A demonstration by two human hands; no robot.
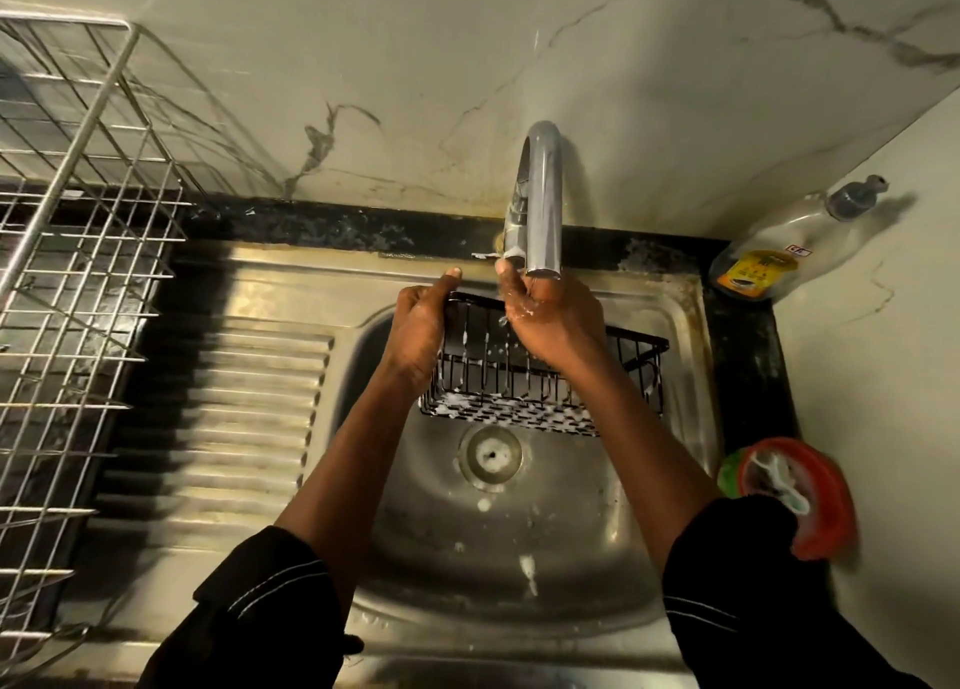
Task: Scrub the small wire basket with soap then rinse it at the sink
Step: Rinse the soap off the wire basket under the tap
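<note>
Soapy wire basket (540, 376) under tap (543, 205) | left hand (418, 324) grips its rim | right hand (553, 319) cupped, empty | best: turn basket through stream.

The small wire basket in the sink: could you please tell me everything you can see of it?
The small wire basket is a black, rectangular rack of thin metal bars with a mesh floor. White soap foam clings to its floor and lower bars. It is held above the sink basin, tilted, under the grey faucet spout. The left hand grips its left end at the rim; the right hand is over its top rim, directly beneath the spout.
</note>
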